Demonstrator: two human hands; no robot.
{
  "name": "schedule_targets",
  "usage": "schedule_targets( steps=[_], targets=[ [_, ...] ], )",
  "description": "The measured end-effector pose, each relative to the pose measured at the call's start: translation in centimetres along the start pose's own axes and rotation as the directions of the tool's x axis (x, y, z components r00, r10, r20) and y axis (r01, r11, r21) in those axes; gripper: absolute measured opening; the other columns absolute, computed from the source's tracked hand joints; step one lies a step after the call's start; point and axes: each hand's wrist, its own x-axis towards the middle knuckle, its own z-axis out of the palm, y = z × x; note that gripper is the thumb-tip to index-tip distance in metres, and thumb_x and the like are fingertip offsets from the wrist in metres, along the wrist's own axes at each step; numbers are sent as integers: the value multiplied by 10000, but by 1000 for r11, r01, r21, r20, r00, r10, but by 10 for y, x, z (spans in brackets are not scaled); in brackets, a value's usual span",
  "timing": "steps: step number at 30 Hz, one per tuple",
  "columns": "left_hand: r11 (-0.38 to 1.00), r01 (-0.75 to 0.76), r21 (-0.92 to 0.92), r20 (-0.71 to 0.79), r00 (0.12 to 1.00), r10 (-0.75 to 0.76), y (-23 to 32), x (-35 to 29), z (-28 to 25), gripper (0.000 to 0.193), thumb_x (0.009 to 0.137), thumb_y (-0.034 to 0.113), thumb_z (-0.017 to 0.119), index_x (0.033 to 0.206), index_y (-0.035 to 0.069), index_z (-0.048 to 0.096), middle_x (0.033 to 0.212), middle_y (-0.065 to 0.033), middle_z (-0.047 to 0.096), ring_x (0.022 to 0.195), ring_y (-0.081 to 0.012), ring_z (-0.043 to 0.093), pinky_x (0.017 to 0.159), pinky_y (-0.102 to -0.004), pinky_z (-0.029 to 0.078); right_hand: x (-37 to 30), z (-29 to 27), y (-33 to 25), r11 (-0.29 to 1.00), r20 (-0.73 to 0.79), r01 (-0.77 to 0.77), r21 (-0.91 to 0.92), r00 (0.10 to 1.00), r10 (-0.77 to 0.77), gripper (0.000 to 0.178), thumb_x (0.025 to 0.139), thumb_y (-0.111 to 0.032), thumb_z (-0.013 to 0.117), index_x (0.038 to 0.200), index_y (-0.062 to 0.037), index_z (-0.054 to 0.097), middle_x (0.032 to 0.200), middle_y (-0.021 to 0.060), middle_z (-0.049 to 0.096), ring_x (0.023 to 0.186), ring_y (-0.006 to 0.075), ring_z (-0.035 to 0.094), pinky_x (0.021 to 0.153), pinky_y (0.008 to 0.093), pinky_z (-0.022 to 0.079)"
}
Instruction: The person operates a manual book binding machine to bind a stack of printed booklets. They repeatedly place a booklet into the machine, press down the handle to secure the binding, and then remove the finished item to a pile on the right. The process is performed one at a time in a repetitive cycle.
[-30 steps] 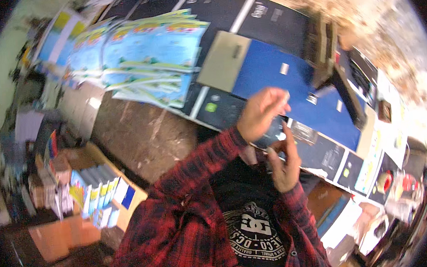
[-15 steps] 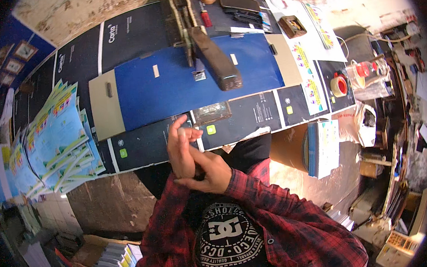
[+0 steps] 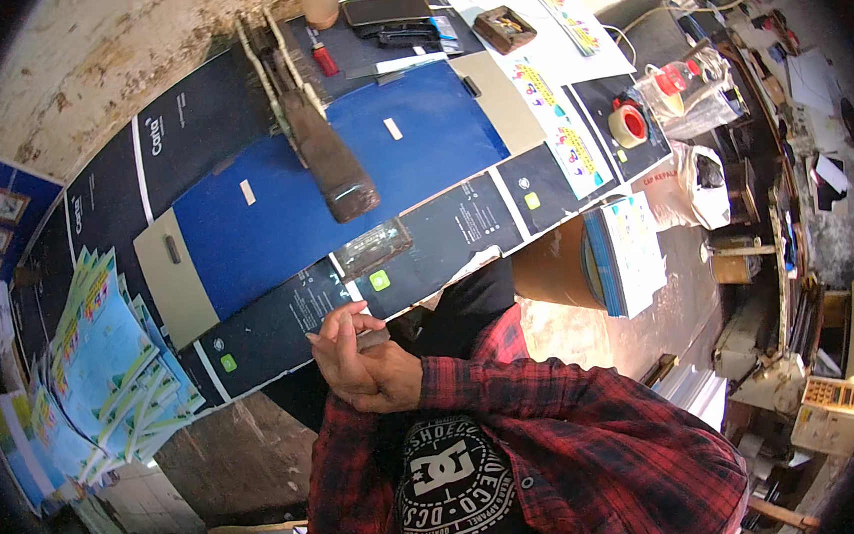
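My hands are together just off the table's near edge. My left hand (image 3: 338, 349) has its fingers stretched out, with nothing seen in them. My right hand (image 3: 393, 372) is wrapped against the left palm; some of its fingers are hidden. Beyond them, a blue board (image 3: 277, 213) with beige end panels lies on the dark table covering (image 3: 156, 198). Over the board extends a worn, long-handled tool with metal rails and a dark brown bar (image 3: 334, 169); I cannot tell its exact kind. A clear, shiny flat block (image 3: 375, 248) sits between board and hands.
Coloured printed sheets (image 3: 113, 352) are piled at the left. Toward the back are a red-handled tool (image 3: 323, 59), a phone (image 3: 387, 10) and a small wooden box (image 3: 505, 30). A tape roll (image 3: 628, 125) stands at right, above a booklet stack (image 3: 627, 256) beside the table.
The view has turned and shifted, so the table's things sit farther left and tilted. My hands stay together; the left fingers are drawn closer to the right hand.
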Motion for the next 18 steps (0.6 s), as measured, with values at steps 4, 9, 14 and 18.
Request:
schedule_targets(
  steps=[4,9,14,18],
  targets=[
    [993,-16,121,-46,999,21,10,7,-5,331,945,115,517,1237,-38,539,1084,-132,638,949,-191,613,839,-324,486,-10,-44,-29,987,-278,-24,161,958,68,347,836,-49,585,1176,16,570,1124,220,644,1066,385,620,899,406,507],
    [927,-186,327,-204,943,261,7,4,-40,340,892,-3,445,1192,-25,604,1240,-164,602,1134,-225,571,938,-331,461,-79,-173,39,972,-827,-134,-193,555,-87,535,779,155,325,1241,40,569,811,128,721,1060,270,653,1021,415,429],
    [843,-311,438,-167,894,417,-11,-6,-74,342,823,-71,423,1049,-38,677,1206,-192,633,1169,-272,580,1015,-359,433,-125,-287,51,982,-997,-186,-3,78,12,480,722,134,364,1093,88,665,568,29,559,547,128,601,571,270,519],
    [923,-379,-64,-90,924,373,-12,-8,-80,225,714,-138,401,610,21,522,631,-76,524,627,-177,496,663,-316,430,-148,-367,118,802,-958,-569,-180,287,-11,331,792,-59,546,1069,-90,725,749,94,713,728,149,690,679,260,513]
  ],
)
